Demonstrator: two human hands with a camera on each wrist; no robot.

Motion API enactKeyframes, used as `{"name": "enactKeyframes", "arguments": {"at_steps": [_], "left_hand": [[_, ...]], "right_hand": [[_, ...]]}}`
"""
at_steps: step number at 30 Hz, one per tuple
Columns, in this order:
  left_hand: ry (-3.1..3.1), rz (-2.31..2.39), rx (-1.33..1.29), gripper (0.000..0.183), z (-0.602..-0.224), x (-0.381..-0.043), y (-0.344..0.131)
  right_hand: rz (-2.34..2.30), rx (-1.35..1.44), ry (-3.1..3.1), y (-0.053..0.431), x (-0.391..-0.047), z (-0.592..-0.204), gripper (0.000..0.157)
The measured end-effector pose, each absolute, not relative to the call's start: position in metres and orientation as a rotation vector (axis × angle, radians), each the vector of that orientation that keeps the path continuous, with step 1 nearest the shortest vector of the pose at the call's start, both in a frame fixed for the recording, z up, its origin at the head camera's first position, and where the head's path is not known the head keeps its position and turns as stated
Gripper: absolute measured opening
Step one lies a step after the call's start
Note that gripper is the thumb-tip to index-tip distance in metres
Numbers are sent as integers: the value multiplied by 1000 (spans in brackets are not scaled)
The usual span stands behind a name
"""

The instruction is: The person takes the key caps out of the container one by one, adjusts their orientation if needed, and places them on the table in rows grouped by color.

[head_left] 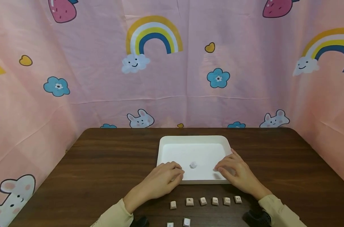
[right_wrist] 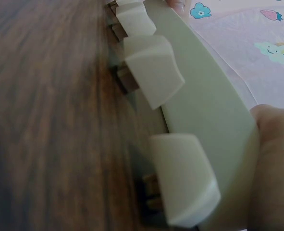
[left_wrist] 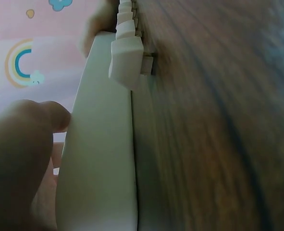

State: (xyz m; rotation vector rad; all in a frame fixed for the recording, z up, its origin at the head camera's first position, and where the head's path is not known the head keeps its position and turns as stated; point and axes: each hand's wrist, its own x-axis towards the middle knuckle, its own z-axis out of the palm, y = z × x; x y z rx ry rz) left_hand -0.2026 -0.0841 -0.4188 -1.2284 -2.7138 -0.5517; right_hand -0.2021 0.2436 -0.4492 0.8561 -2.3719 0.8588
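A white rectangular tray [head_left: 194, 150] lies on the table with a small whitish lump [head_left: 193, 165] inside; its kind is too small to tell. My left hand [head_left: 164, 177] rests over the tray's front left corner, fingers loosely bent. Across from it, my right hand [head_left: 239, 172] reaches over the front right corner, its fingers relaxed and apart. Neither hand shows anything held. In the left wrist view the left thumb [left_wrist: 24, 139] is beside the tray's front wall [left_wrist: 98, 144]. White keycaps [right_wrist: 154, 67] stand along the tray's front, apart from both hands.
Several keycaps [head_left: 189, 202] form a row on the dark wooden table [head_left: 118, 157], with two more, including one keycap [head_left: 186, 222], nearer the bottom edge. A pink patterned curtain [head_left: 172, 85] hangs behind the table and along its sides.
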Motion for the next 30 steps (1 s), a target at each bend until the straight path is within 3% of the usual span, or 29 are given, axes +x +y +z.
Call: {"name": "enactKeyframes", "arguments": {"at_steps": [30], "left_hand": [[-2329, -1178, -1128, 25, -421, -209, -80]], "right_hand": [[866, 835, -2399, 244, -203, -450, 14]]}}
